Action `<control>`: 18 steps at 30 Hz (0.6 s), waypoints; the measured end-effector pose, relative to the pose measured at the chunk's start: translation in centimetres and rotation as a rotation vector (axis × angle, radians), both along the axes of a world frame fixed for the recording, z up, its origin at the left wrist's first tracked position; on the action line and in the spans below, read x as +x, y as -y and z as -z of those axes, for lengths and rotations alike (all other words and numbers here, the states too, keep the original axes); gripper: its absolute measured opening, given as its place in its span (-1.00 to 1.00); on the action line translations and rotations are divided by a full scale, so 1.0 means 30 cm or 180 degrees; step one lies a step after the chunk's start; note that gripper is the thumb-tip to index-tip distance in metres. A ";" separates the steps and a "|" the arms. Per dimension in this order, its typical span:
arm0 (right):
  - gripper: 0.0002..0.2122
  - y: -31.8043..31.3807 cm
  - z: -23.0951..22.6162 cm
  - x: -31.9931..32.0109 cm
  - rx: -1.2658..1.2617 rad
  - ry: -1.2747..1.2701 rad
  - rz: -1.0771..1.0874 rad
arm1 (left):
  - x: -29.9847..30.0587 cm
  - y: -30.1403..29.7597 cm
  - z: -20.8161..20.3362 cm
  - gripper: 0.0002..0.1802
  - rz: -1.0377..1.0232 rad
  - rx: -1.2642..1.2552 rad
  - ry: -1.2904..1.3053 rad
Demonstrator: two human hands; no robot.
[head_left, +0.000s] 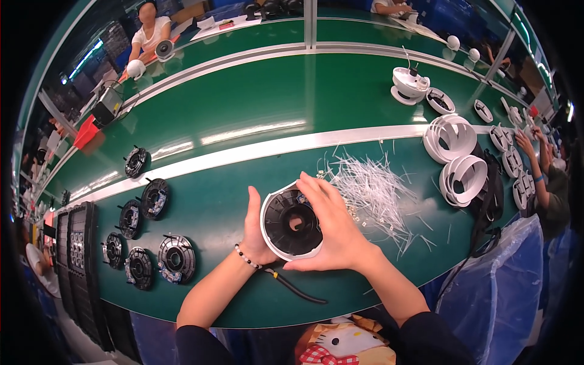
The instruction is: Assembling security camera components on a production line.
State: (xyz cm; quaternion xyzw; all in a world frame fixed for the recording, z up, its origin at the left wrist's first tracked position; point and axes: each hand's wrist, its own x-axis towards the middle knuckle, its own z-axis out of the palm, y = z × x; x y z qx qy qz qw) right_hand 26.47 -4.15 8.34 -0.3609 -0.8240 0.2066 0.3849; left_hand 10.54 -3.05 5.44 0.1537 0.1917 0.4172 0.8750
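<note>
A round white housing (271, 244) with a black ribbed disc (291, 231) inside it is held just above the green bench, its face toward me. My left hand (255, 234) grips its left side, thumb up along the rim and fingers hidden behind. On the right, my right hand (342, 228) wraps the rim, with fingers over the top edge and thumb at the bottom. A bit of skin shows through the disc's centre hole. Below the housing lies a black-handled tool (298, 289) with a yellow band; its head is partly hidden by my left wrist.
Several black round parts with circuit boards (176, 258) lie at left, beside a black tray (78, 267). A pile of white cable ties or wires (374, 188) is right of my hands. White rings (450, 140) stand farther right. A conveyor (243, 97) runs behind; co-workers sit across and at right.
</note>
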 end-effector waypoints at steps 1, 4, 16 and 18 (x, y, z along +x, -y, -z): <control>-0.03 -0.003 0.001 0.001 -0.0039 0.0050 -0.0074 | -0.008 -0.001 0.008 -0.07 0.0096 0.0068 0.0040; -0.03 -0.009 -0.003 0.009 -0.0099 0.0160 -0.0230 | -0.018 -0.004 0.024 -0.04 0.0223 0.0097 0.0026; 0.01 0.011 0.025 -0.031 0.0037 0.0093 0.0312 | -0.001 0.004 0.014 -0.38 -0.0288 0.0556 -0.0072; 0.01 0.012 0.034 -0.030 0.0236 0.0034 0.0551 | 0.011 0.010 0.006 -0.37 -0.0454 0.0416 -0.0156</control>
